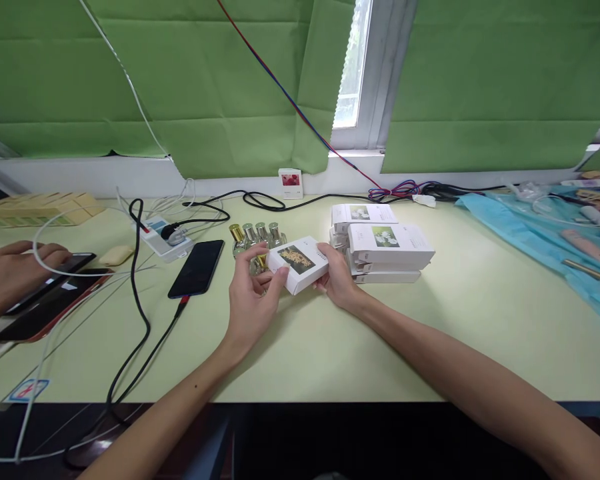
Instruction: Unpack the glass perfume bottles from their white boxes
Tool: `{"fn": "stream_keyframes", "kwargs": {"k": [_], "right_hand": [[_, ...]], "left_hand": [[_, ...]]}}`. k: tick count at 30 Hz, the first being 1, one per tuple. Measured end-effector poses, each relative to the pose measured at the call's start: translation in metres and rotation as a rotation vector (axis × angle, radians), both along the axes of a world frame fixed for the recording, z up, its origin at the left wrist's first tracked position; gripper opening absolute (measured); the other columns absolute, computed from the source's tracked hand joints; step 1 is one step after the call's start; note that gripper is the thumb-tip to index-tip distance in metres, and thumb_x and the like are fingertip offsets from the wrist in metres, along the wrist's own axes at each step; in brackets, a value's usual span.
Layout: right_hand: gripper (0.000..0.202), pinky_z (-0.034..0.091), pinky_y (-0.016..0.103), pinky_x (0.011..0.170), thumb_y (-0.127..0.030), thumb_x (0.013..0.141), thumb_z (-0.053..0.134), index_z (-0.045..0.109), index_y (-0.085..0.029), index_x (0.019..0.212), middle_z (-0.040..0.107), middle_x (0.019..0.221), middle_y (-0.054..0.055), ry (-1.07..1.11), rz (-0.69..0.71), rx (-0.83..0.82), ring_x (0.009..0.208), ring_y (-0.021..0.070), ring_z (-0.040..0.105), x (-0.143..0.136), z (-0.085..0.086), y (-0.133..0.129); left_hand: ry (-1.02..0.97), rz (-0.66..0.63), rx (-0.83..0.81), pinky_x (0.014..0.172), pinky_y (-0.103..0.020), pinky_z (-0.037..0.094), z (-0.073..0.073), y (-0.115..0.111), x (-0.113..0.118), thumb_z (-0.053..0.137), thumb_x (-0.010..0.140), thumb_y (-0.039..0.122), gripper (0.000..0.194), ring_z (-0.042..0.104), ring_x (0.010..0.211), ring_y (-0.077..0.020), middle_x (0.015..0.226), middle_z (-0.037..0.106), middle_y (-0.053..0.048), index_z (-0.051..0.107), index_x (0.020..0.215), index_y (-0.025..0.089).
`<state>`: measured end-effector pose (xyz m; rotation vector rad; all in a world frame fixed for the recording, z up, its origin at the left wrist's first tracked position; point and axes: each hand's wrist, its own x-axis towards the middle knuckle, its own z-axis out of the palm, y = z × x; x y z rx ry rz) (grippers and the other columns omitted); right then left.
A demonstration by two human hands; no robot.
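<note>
A small white box (300,263) with a yellow-flower picture on top is held between my two hands, tilted a little above the table. My left hand (253,290) grips its left end with thumb and fingers, and my right hand (339,277) closes round its right end. Just behind my left hand stand several small glass bottles (263,233) with gold and silver caps, some hidden by my fingers. Close to my right hand, white boxes (393,243) with white-flower pictures lie stacked in layers.
A black phone (196,269) on a cable lies left of the bottles, near a white power strip (165,240). Another person's hand (20,273) rests by more phones at far left. Blue plastic sheeting (545,247) with tools covers the right. A small box (291,183) stands against the wall.
</note>
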<state>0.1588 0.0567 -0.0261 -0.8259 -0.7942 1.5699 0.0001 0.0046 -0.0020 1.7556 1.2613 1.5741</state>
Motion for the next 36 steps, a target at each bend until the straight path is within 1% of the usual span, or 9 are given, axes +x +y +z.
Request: {"fn": "stream_keyframes", "kwargs": {"k": [6,10,16,21,24,30,34,36], "right_hand": [[0.023,0.026,0.021,0.032,-0.044,0.081,0.061,0.052,-0.023,0.077,0.054,0.053,-0.005,-0.012,-0.024,-0.125,0.04,0.012,0.049,-0.0008,0.0053,-0.0009],[0.024,0.024,0.022,0.032,-0.045,0.082,0.06,0.052,-0.023,0.076,0.054,0.053,-0.005,-0.007,-0.028,-0.138,0.04,0.0121,0.049,-0.0011,0.0062,-0.0014],[0.02,0.024,0.022,0.035,-0.042,0.083,0.058,0.052,-0.023,0.078,0.054,0.055,-0.005,0.016,-0.022,-0.157,0.043,0.0116,0.048,-0.0006,0.0063,-0.0019],[0.02,0.021,0.023,0.035,-0.041,0.083,0.056,0.051,-0.023,0.076,0.052,0.053,-0.006,0.008,-0.031,-0.163,0.042,0.0112,0.047,-0.0009,0.0082,-0.0029],[0.02,0.023,0.022,0.036,-0.041,0.083,0.057,0.051,-0.023,0.076,0.053,0.055,-0.005,0.01,-0.043,-0.181,0.044,0.0114,0.049,-0.0011,0.0082,-0.0029],[0.021,0.02,0.023,0.035,-0.041,0.085,0.056,0.051,-0.023,0.075,0.051,0.053,-0.005,0.001,-0.034,-0.183,0.042,0.011,0.045,-0.0014,0.0072,-0.0014],[0.02,0.02,0.023,0.034,-0.039,0.087,0.055,0.052,-0.022,0.077,0.053,0.055,-0.005,0.028,-0.025,-0.188,0.044,0.0111,0.048,-0.001,0.008,-0.0011],[0.019,0.021,0.023,0.034,-0.038,0.089,0.054,0.054,-0.022,0.078,0.053,0.056,-0.004,0.032,-0.017,-0.185,0.044,0.0114,0.049,-0.0007,0.0085,-0.0011]], "left_hand": [[-0.002,-0.018,-0.042,0.067,-0.029,0.064,-0.0007,-0.0015,-0.0003,0.069,0.09,0.044,0.041,0.076,0.086,-0.0163,0.143,0.055,-0.012,0.05,0.12,0.023],[-0.047,-0.037,-0.027,0.071,-0.029,0.065,0.0003,-0.0029,0.0009,0.072,0.088,0.041,0.041,0.075,0.089,-0.0165,0.141,0.057,-0.011,0.051,0.118,0.022],[-0.059,-0.052,-0.013,0.071,-0.026,0.064,0.0011,-0.0023,0.0019,0.074,0.087,0.037,0.042,0.075,0.097,-0.0178,0.134,0.06,-0.009,0.052,0.119,0.022],[-0.064,-0.063,-0.002,0.072,-0.027,0.065,0.001,-0.0017,0.0026,0.076,0.086,0.036,0.042,0.074,0.103,-0.0193,0.129,0.063,-0.008,0.053,0.118,0.023],[-0.074,-0.07,-0.003,0.072,-0.027,0.065,0.0017,-0.002,0.0034,0.076,0.085,0.036,0.042,0.074,0.103,-0.0196,0.127,0.064,-0.008,0.054,0.118,0.023],[-0.121,-0.102,-0.025,0.074,-0.03,0.066,0.0029,-0.002,0.0041,0.079,0.083,0.037,0.044,0.075,0.097,-0.0191,0.121,0.065,-0.006,0.054,0.116,0.022],[-0.121,-0.117,-0.083,0.069,-0.03,0.066,0.0007,-0.0013,0.0026,0.078,0.083,0.039,0.046,0.075,0.085,-0.0164,0.126,0.064,-0.008,0.054,0.118,0.022],[-0.09,-0.104,-0.072,0.072,-0.031,0.066,-0.0003,-0.001,0.0018,0.076,0.086,0.04,0.044,0.075,0.087,-0.0162,0.132,0.061,-0.009,0.056,0.121,0.022]]}}
